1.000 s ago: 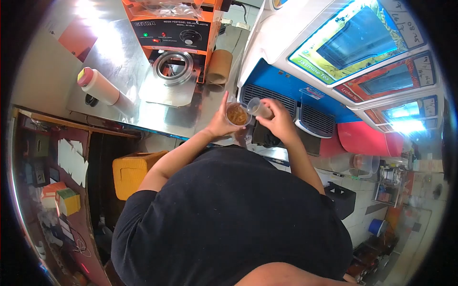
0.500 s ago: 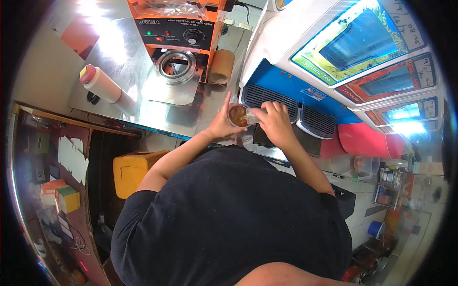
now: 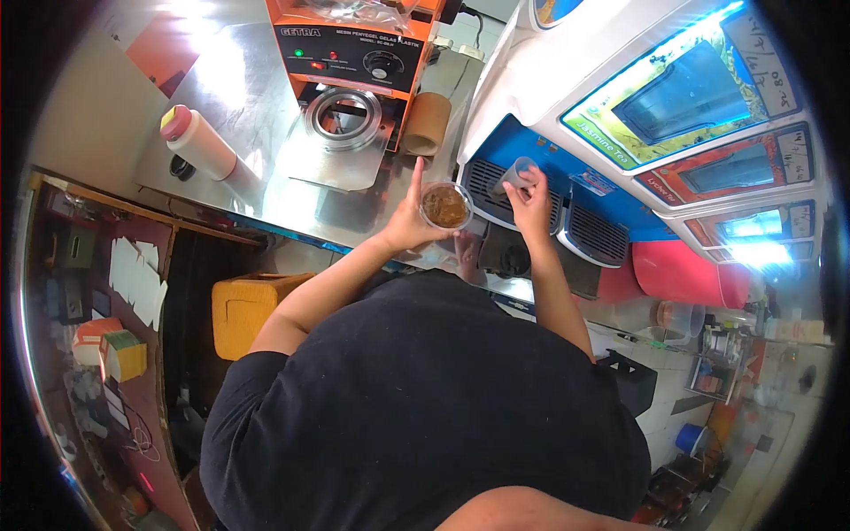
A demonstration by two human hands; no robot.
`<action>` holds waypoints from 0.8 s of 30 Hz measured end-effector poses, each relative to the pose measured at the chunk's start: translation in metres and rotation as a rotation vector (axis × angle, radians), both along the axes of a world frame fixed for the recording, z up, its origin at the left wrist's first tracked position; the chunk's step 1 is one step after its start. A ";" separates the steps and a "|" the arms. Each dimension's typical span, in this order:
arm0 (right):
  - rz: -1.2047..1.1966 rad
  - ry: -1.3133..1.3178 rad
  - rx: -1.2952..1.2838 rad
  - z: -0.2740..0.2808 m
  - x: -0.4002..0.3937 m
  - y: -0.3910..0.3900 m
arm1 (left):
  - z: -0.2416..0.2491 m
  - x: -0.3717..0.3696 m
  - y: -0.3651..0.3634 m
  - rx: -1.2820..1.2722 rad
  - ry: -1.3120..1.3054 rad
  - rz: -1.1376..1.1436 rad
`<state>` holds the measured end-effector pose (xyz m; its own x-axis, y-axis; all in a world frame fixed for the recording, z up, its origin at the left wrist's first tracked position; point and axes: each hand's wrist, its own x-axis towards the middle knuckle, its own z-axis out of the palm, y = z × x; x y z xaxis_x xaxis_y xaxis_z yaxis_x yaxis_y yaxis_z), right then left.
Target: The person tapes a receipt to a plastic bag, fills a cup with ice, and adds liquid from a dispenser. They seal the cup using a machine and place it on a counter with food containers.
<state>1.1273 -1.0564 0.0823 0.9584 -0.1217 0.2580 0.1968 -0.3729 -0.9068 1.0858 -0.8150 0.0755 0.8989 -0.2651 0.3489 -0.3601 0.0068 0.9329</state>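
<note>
My left hand [image 3: 410, 221] is wrapped round the side of a clear plastic cup [image 3: 445, 205] that holds a brown drink, its thumb or a finger pointing up beside the rim. To its right, my right hand [image 3: 531, 202] grips a small translucent cup [image 3: 513, 177] over the dark drip tray [image 3: 486, 180] of the drink dispenser. The small cup is tilted, and I cannot tell whether anything is in it. The two cups are apart.
An orange cup-sealing machine [image 3: 347, 55] stands ahead with its round metal ring. Beside it is a brown cylinder [image 3: 426, 124]. A pale bottle with a pink cap [image 3: 200, 144] stands left. The white dispenser [image 3: 522, 71] is at the right, near a pink container [image 3: 686, 273].
My right hand has moved right with the small cup, away from the cup of brown drink. The larger cup's opening now shows fully. The view has shifted slightly.
</note>
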 end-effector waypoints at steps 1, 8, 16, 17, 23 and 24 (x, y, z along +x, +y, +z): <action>0.000 -0.001 0.029 -0.001 0.003 0.001 | 0.005 0.000 0.002 0.020 -0.017 0.007; 0.127 0.716 -0.689 0.076 -0.035 0.015 | 0.027 -0.006 0.018 -0.017 -0.052 -0.010; 0.374 0.055 -0.530 0.129 -0.072 0.127 | 0.044 -0.001 0.037 0.077 -0.096 -0.028; 0.336 0.090 -0.519 0.133 -0.070 0.136 | 0.047 0.000 0.044 0.102 -0.147 -0.027; 0.281 -0.022 -0.553 0.162 -0.060 0.182 | 0.056 -0.006 0.142 0.222 0.169 -0.183; 0.277 -0.022 -0.553 0.168 -0.057 0.189 | 0.034 -0.005 0.157 0.040 0.670 -0.322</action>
